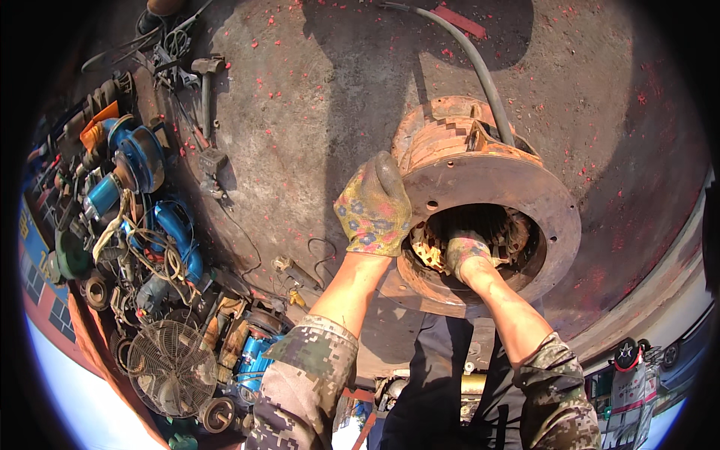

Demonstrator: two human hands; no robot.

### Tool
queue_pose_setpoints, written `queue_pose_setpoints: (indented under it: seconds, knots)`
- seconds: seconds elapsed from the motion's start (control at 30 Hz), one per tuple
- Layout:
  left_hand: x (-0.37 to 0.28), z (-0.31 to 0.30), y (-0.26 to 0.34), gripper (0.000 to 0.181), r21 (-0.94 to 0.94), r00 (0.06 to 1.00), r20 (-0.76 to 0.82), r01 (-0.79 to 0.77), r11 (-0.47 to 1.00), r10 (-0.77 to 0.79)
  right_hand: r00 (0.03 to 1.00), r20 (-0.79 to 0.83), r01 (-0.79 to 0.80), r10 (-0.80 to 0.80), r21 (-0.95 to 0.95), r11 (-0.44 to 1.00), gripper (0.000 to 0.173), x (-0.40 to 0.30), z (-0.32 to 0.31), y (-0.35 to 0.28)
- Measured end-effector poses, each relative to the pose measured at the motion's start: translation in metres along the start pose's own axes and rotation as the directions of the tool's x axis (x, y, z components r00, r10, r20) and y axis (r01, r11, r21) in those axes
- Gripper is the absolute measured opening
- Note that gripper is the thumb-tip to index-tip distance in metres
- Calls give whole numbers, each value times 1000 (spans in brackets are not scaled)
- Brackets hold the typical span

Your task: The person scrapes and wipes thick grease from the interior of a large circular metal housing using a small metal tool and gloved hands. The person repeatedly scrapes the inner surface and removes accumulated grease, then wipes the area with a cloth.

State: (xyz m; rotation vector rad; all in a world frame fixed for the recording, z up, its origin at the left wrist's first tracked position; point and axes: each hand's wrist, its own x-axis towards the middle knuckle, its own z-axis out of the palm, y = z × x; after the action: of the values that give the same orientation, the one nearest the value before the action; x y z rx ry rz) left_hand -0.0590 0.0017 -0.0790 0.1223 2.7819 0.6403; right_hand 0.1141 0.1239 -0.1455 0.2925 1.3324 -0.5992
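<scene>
A large rusty motor housing (489, 174) with a round flange lies on the ground before me, its open end facing me. A thick grey cable (478, 62) comes out of its top. My left hand (376, 208), in a patterned, dirty work glove, is curled against the left rim of the flange. My right hand (468, 252), gloved alike, reaches through the round opening; its fingers are hidden inside the dark bore. Around it, the ragged ends of the stator winding (430, 250) show pale and brown. Whether the right hand grips anything cannot be seen.
A sledgehammer (206, 93) lies at the upper left near tangled tools. Below it are a metal block (214, 162) and a corded power tool (295, 273). Blue pumps (140, 157), ropes and a fan guard (172, 368) crowd the left. A red strip (458, 21) lies beyond the housing.
</scene>
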Motion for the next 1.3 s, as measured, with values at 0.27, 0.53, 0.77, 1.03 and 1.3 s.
queue_pose_setpoints:
  seconds: [0.27, 0.53, 0.77, 1.03, 1.3]
  knots:
    - [-1, -1, -4, 32, 11, 1000, 15, 12, 1000, -12, 978, -207, -2, -9, -56, 998, 44, -2, 18, 2]
    - [-5, -10, -1, 41, 32, 992, 89, 86, 996, -88, 994, -108, 26, -28, -21, 999, 37, 2, -5, -8]
    - [-6, -11, -3, 34, 40, 994, 67, 83, 996, -86, 999, -46, -5, 0, -97, 995, 31, -37, -18, -19]
    - [-4, -10, -10, 29, 124, 997, 80, -3, 992, -7, 963, -215, 156, -163, -49, 987, 28, -57, -8, -12]
    - [1, -2, -15, 31, 95, 997, -40, -66, 993, 70, 988, -115, 93, -100, -70, 993, 35, -70, -8, -12]
